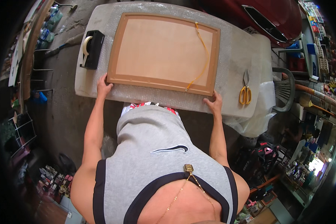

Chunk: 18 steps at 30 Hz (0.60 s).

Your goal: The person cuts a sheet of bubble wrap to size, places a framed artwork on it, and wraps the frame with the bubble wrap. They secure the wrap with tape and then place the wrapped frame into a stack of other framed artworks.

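A wooden picture frame (pixel 164 86) lies back side up on a sheet of bubble wrap (pixel 156 95) spread over a pale table. A yellow cord (pixel 206 56) runs across its back near the right side, fixed at the far and near edges. At the near left corner, my left hand (pixel 103 86) holds the frame's edge between its fingers, thumb pointing inward. My right hand (pixel 214 103) does the same at the near right corner, its fingertips against the frame's side. Parts of the fingers are hidden beside the frame.
A black tape dispenser (pixel 94 50) stands on the table's left. Scissors (pixel 245 91) with yellow handles lie on the right, near clear plastic wrap (pixel 259 112) hanging over the edge. A green chair (pixel 285 89) is right of the table (pixel 246 56); a red car (pixel 265 18) stands behind.
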Tool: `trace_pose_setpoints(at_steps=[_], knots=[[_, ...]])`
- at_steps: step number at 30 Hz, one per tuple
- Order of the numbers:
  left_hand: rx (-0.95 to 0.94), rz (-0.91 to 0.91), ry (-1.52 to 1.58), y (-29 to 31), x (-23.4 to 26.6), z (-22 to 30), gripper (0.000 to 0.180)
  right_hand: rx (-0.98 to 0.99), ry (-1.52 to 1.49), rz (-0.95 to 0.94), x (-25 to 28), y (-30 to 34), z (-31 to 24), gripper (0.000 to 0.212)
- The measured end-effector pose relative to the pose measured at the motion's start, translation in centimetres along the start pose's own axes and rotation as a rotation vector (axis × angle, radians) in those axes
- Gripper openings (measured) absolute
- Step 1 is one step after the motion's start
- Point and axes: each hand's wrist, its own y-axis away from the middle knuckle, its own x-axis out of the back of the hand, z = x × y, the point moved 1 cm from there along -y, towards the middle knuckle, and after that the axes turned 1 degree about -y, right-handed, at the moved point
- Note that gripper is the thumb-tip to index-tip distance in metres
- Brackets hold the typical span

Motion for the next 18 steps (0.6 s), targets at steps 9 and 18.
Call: trace_pose_setpoints(at_steps=[9, 18], knots=[[0.011, -0.008, 0.135, -1.7, 0.8, 1.1, 0.065, -0.100, -0.310, 0.076, -1.2, -0.8, 2.4, 0.056], [0.104, -0.097, 0.201, -2.7, 0.3, -0.1, 0.062, -0.169, -0.465, 0.068, -1.2, -1.2, 2.7, 0.050]])
